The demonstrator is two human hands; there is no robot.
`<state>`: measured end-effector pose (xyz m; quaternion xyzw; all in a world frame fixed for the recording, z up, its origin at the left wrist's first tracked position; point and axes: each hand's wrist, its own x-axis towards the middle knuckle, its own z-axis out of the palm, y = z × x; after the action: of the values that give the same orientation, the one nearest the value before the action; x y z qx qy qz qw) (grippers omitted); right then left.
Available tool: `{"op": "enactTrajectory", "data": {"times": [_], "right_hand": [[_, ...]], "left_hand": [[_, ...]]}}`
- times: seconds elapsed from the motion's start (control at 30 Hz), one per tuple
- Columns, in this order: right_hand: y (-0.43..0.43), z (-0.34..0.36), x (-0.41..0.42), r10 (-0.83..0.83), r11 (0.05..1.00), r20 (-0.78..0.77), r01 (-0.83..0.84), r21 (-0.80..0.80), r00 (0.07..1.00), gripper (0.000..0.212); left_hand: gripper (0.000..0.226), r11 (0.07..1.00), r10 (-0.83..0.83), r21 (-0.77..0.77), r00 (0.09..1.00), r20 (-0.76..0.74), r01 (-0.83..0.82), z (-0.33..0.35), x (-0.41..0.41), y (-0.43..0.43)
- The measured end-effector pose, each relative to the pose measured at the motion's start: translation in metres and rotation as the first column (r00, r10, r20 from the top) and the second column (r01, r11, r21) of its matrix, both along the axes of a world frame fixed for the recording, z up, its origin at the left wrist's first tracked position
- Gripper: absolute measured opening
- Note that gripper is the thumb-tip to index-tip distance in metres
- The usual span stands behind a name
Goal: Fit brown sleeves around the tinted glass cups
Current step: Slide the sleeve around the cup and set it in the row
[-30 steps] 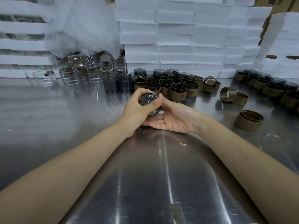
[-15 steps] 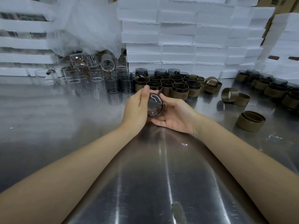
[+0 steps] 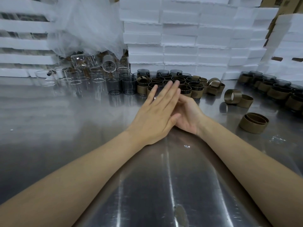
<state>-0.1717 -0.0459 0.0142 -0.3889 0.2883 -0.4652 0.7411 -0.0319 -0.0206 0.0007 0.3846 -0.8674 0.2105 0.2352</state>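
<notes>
Stretching from 6 o'clock over the bare steel bench (image 3: 164,185), two forearms meet at centre. There the left hand (image 3: 157,118) lies flat, fingers straight, pressed over a tinted glass cup (image 3: 158,89) mostly hidden beneath. Under it sits the right hand (image 3: 188,117), fingers curled, its grip hidden. Open bench spreads toward 9 o'clock. Loose brown sleeves (image 3: 253,122) lie at 3 o'clock. Sleeved cups (image 3: 195,91) crowd 12 o'clock against white foam stacks (image 3: 180,38), with clear glasses (image 3: 96,76) at 11.

Steel tabletop (image 3: 49,128); white foam slabs (image 3: 180,38) stacked behind; clear plastic sheet (image 3: 88,25) left.
</notes>
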Motion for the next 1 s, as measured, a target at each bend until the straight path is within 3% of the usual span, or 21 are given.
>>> {"op": "enactTrajectory", "data": {"times": [0.1, 0.17, 0.3, 0.43, 0.53, 0.57, 0.6, 0.67, 0.73, 0.8, 0.87, 0.93, 1.0], "right_hand": [[0.002, 0.0, 0.006, 0.044, 0.999, -0.002, -0.044, -0.025, 0.999, 0.044], [0.002, 0.0, 0.008, 0.042, 0.998, -0.037, -0.044, -0.038, 0.998, 0.045], [0.004, -0.002, 0.013, -0.021, 0.984, -0.162, -0.008, -0.18, 0.987, 0.038], [0.002, -0.006, 0.012, -0.19, 0.926, -0.229, 0.097, -0.364, 0.955, 0.041], [0.001, -0.005, 0.011, -0.247, 0.888, -0.315, 0.084, -0.451, 0.916, 0.022], [0.002, -0.006, 0.012, -0.275, 0.863, -0.383, 0.05, -0.503, 0.882, 0.019], [0.002, -0.008, 0.014, -0.329, 0.822, -0.46, 0.009, -0.57, 0.825, 0.032], [0.004, -0.015, 0.019, -0.469, 0.728, -0.552, -0.052, -0.684, 0.689, 0.054], [0.003, -0.018, 0.019, -0.629, 0.632, -0.517, -0.006, -0.775, 0.581, 0.054], [0.001, -0.017, 0.015, -0.703, 0.569, -0.475, 0.019, -0.822, 0.529, 0.046], [-0.001, -0.017, 0.011, -0.737, 0.53, -0.485, -0.044, -0.847, 0.471, 0.039], [-0.001, -0.019, 0.009, -0.746, 0.501, -0.497, -0.12, -0.857, 0.443, 0.034], [0.0, -0.018, 0.009, -0.723, 0.509, -0.51, -0.139, -0.849, 0.466, 0.031]], "left_hand": [[0.071, 0.994, 0.082, 0.084, 0.993, -0.083, -0.075, -0.001, 0.003, -0.001], [0.075, 0.976, 0.119, 0.204, 0.965, -0.235, -0.071, -0.002, 0.003, -0.001], [0.081, 0.924, 0.152, 0.373, 0.816, -0.558, 0.082, -0.004, 0.005, -0.004], [0.061, 0.849, 0.235, 0.459, 0.591, -0.772, 0.263, -0.01, 0.007, -0.013], [0.04, 0.713, 0.461, 0.501, 0.211, -0.862, 0.49, -0.008, 0.007, -0.025], [0.04, 0.68, 0.498, 0.491, 0.149, -0.854, 0.545, -0.008, 0.008, -0.029], [0.04, 0.67, 0.503, 0.515, 0.183, -0.845, 0.535, -0.008, 0.009, -0.03], [0.041, 0.691, 0.469, 0.61, 0.402, -0.787, 0.388, -0.01, 0.009, -0.024], [0.042, 0.766, 0.392, 0.606, 0.59, -0.706, 0.216, -0.01, 0.008, -0.016], [0.058, 0.88, 0.228, 0.461, 0.753, -0.618, 0.111, -0.009, 0.008, -0.009], [0.064, 0.963, 0.056, 0.262, 0.909, -0.412, 0.059, -0.005, 0.006, -0.002], [0.065, 0.978, 0.003, 0.202, 0.974, -0.227, 0.044, -0.005, 0.002, 0.002], [0.068, 0.963, 0.052, 0.268, 0.974, -0.221, 0.009, -0.006, -0.001, 0.004]]}}
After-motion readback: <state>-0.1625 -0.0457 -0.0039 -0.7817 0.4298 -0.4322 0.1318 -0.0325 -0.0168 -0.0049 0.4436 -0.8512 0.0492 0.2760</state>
